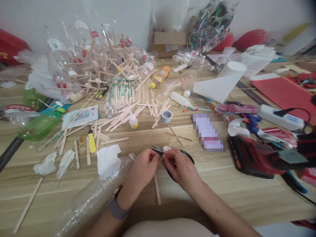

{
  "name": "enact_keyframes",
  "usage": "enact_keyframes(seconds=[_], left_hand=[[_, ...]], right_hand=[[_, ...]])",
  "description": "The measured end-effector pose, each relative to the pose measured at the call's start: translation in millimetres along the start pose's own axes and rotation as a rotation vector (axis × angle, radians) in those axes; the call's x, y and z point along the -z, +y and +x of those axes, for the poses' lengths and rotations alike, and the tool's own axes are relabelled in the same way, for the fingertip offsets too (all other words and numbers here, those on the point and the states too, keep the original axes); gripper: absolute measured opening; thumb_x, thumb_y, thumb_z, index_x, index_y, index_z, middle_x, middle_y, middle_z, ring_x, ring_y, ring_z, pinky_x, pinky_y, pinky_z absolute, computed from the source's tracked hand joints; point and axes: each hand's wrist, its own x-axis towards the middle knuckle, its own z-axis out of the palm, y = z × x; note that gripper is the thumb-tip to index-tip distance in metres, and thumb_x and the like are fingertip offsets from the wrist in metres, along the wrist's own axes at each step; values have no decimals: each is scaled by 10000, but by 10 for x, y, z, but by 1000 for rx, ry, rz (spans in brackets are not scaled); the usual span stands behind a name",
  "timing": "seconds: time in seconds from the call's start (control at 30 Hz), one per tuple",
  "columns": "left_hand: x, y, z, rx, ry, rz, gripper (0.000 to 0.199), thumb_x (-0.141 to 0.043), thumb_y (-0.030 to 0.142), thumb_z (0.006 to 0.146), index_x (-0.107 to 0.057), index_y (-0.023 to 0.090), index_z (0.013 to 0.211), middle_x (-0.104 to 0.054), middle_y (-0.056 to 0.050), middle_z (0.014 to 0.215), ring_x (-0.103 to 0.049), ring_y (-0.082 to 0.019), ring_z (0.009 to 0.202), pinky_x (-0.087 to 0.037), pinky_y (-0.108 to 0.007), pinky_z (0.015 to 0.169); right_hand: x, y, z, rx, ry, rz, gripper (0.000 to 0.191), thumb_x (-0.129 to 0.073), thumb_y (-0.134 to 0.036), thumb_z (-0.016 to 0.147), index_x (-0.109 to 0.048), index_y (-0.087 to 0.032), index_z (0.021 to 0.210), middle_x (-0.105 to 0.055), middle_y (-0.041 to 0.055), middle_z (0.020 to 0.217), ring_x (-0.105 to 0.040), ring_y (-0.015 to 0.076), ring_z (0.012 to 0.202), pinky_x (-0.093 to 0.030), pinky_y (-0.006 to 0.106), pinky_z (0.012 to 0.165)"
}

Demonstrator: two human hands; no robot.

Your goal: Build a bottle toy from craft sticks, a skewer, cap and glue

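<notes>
My left hand (pixel 146 164), with a watch on its wrist, is closed in a pinch near the front middle of the table. My right hand (pixel 182 168) is pinched just beside it, fingertips almost touching. Between them runs a thin wooden stick (pixel 172 142), mostly hidden by the fingers. A white bottle cap (pixel 166 148) shows right behind the fingertips. Scissors with black handles (pixel 190 157) lie under and behind my hands, blades pointing left. Below my hands a flat craft stick (pixel 157 191) lies on the wood. Crossed thin sticks (pixel 176 135) lie farther back.
Left of my hands are a torn white paper (pixel 108 160), bubble wrap (pixel 86 204) and a yellow-handled tool (pixel 92 142). A glue bottle (pixel 133 120) and tape roll (pixel 167 116) stand beyond. Plastic bottles and stick piles fill the back. A red-black power tool (pixel 254 158) lies right.
</notes>
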Motion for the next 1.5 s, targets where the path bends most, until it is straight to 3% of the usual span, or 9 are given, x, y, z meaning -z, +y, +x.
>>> enact_keyframes(seconds=[0.27,0.43,0.6,0.77,0.93,1.17,1.5], left_hand=[[20,14,-8,-22,-54,-37,237,-497,310,806,-612,178,645,-522,30,569,-468,-142,572,-318,-260,557],[-3,-33,17,-46,-68,-112,262,-490,335,816,-655,175,689,-571,18,606,-497,-140,597,-353,-251,579],[-41,-67,36,-32,-74,-141,306,-472,349,842,-648,170,668,-468,47,498,-437,-120,490,-321,-239,503],[-50,-31,26,-43,-42,-109,227,-502,266,833,-698,156,860,-672,-8,671,-588,-149,602,-420,-240,559],[-4,57,-38,-129,24,31,187,-521,184,839,-706,188,871,-760,-29,884,-677,-179,810,-486,-277,748],[-17,55,-95,-277,103,312,178,-523,149,878,-694,197,866,-737,-29,868,-657,-181,789,-462,-285,718],[-91,-27,-58,-484,126,720,185,-473,131,921,-619,176,817,-622,-55,850,-593,-201,770,-470,-307,667]], right_hand=[[6,-13,-12,11,-3,-17,49,-464,-185,951,-494,-211,923,-670,40,738,-664,180,619,-505,260,545],[8,-14,-4,10,-8,-10,60,-462,-183,951,-498,-209,911,-663,37,724,-654,180,607,-499,261,545],[4,-6,-11,-15,-22,18,88,-462,-184,942,-505,-214,871,-655,31,696,-649,184,590,-503,273,550],[3,-8,-8,-98,-35,88,73,-485,-188,912,-506,-231,858,-685,32,738,-677,187,625,-525,277,571],[6,-4,5,-263,-57,200,81,-524,-190,876,-493,-245,926,-708,11,747,-694,178,604,-541,270,551],[-12,15,31,-449,-69,403,119,-548,-232,846,-468,-250,931,-686,-6,667,-697,190,610,-555,296,570],[-62,31,49,-614,-64,661,211,-596,-352,840,-429,-235,893,-680,6,676,-683,169,558,-542,265,472]])
